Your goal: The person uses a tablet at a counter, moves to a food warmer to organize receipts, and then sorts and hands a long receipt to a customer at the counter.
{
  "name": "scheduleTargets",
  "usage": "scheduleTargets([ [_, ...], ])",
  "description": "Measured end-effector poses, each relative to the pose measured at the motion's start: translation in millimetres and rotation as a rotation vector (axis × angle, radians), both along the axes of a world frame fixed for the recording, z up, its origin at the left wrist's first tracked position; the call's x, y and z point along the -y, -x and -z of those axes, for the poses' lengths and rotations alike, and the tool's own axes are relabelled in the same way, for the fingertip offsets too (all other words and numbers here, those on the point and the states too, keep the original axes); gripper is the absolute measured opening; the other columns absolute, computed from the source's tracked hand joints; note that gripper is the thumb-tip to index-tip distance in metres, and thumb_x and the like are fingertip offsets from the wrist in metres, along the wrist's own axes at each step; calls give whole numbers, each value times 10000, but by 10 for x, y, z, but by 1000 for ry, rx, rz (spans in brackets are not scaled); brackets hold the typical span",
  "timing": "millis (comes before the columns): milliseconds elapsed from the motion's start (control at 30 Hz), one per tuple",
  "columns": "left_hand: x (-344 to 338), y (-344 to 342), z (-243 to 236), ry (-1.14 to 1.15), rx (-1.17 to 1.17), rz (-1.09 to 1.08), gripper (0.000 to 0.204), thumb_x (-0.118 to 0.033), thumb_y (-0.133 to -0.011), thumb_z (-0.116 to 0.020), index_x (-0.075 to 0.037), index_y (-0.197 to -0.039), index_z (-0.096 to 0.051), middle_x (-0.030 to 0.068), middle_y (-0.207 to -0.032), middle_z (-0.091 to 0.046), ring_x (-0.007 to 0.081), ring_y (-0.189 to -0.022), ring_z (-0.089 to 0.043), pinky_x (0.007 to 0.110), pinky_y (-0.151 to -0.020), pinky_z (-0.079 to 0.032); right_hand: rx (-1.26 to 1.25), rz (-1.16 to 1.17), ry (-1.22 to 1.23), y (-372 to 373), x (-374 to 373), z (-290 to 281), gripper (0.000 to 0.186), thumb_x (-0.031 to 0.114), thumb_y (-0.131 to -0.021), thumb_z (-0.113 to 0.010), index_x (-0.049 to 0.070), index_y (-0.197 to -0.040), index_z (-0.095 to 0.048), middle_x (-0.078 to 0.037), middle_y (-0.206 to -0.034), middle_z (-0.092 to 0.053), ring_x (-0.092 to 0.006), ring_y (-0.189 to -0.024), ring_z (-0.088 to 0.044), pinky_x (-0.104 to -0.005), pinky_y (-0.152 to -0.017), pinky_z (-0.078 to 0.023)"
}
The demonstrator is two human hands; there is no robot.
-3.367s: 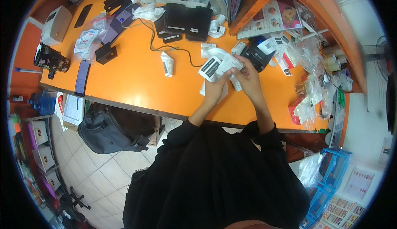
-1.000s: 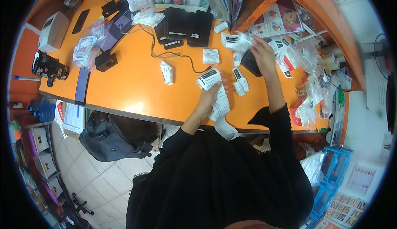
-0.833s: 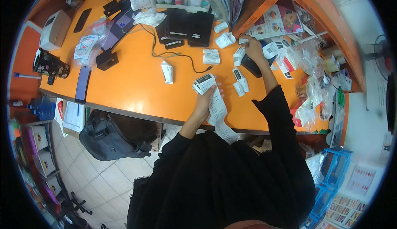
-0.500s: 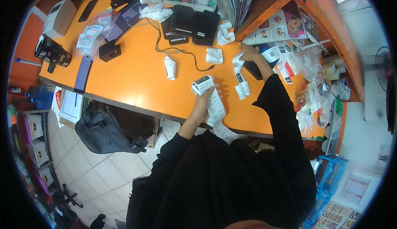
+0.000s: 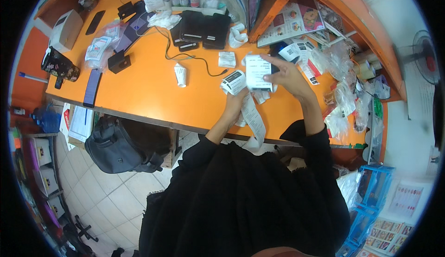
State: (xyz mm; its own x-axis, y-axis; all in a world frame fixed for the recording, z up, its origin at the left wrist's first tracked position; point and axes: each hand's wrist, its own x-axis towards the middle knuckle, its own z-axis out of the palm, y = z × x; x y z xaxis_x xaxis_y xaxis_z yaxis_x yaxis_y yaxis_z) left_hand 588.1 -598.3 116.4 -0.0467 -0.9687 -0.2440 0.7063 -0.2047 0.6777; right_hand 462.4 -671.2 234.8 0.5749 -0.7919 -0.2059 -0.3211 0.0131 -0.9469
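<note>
My left hand (image 5: 234, 105) is closed on a long printed paper receipt (image 5: 254, 118). The receipt's top end curls over above my fingers, and its tail hangs past the desk's front edge. Just to the right, my right hand (image 5: 293, 77) pinches a white printed slip (image 5: 258, 73) between thumb and fingers. That slip is held up over the desk, close beside the curled end of the receipt. Behind it, partly hidden, a small crumpled slip (image 5: 262, 98) lies on the desk. Two other curled slips lie farther left, a small one (image 5: 227, 59) and a cone-shaped one (image 5: 181, 75).
On the orange desk (image 5: 139, 94) a black cable (image 5: 197, 58) runs toward black cases (image 5: 204, 27). Plastic bags and papers (image 5: 340, 62) crowd the right side under a wooden shelf brace (image 5: 278, 9). A floral tumbler (image 5: 60, 65) and phone (image 5: 92, 87) sit left. Below is a backpack (image 5: 123, 145).
My right hand has come back from the slips at the desk's right side toward my left hand, now with a slip lifted in it. The left hand keeps the long receipt.
</note>
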Motion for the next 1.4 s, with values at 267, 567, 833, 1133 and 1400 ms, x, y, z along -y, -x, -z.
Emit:
scheduleTargets([
  [267,-199,515,-226,195,59,-118,373,-256,-835,-463,5,-1095,-403,76,-979,-500,139,-880,-483,277,-759,-395,181,416,247,8,-638,604,524,32,-780,-487,-25,-1244,-251,-130,-1127,-462,-115,-933,-479,-257,-786,-392],
  [567,-204,230,-90,-27,16,-303,287,-168,-839,-422,16,-1060,-431,91,-986,-513,143,-886,-493,277,-762,-400,-400,7,398,218,-1540,712,518,231,-810,-477,-17,-1225,-293,-218,-1161,-398,-299,-1105,-365,-358,-907,-274],
  [833,-569,64,-101,-4,158,21,310,-136,-819,-400,11,-1091,-411,83,-1020,-507,166,-890,-510,285,-771,-410,-74,331,675,68,-1153,696,378,159,-789,-494,-6,-1123,-428,-182,-1129,-427,-291,-1075,-393,-324,-879,-321],
  [1133,-473,-497,-65,-70,-190,-242,376,-82,-788,-384,-29,-1157,-342,59,-878,-464,203,-886,-493,365,-753,-457,-29,-4,-89,135,-1188,1332,351,57,-787,-515,18,-1126,-437,-84,-1022,-526,-136,-879,-520,-270,-760,-420],
  [1400,-312,-724,-53,20,-346,-102,364,-80,-789,-403,7,-1136,-333,62,-770,-435,135,-647,-440,284,-570,-427,-476,-127,519,302,530,1659,282,102,-802,-492,-15,-1058,-477,-91,-930,-570,-137,-813,-547,-248,-718,-429],
])
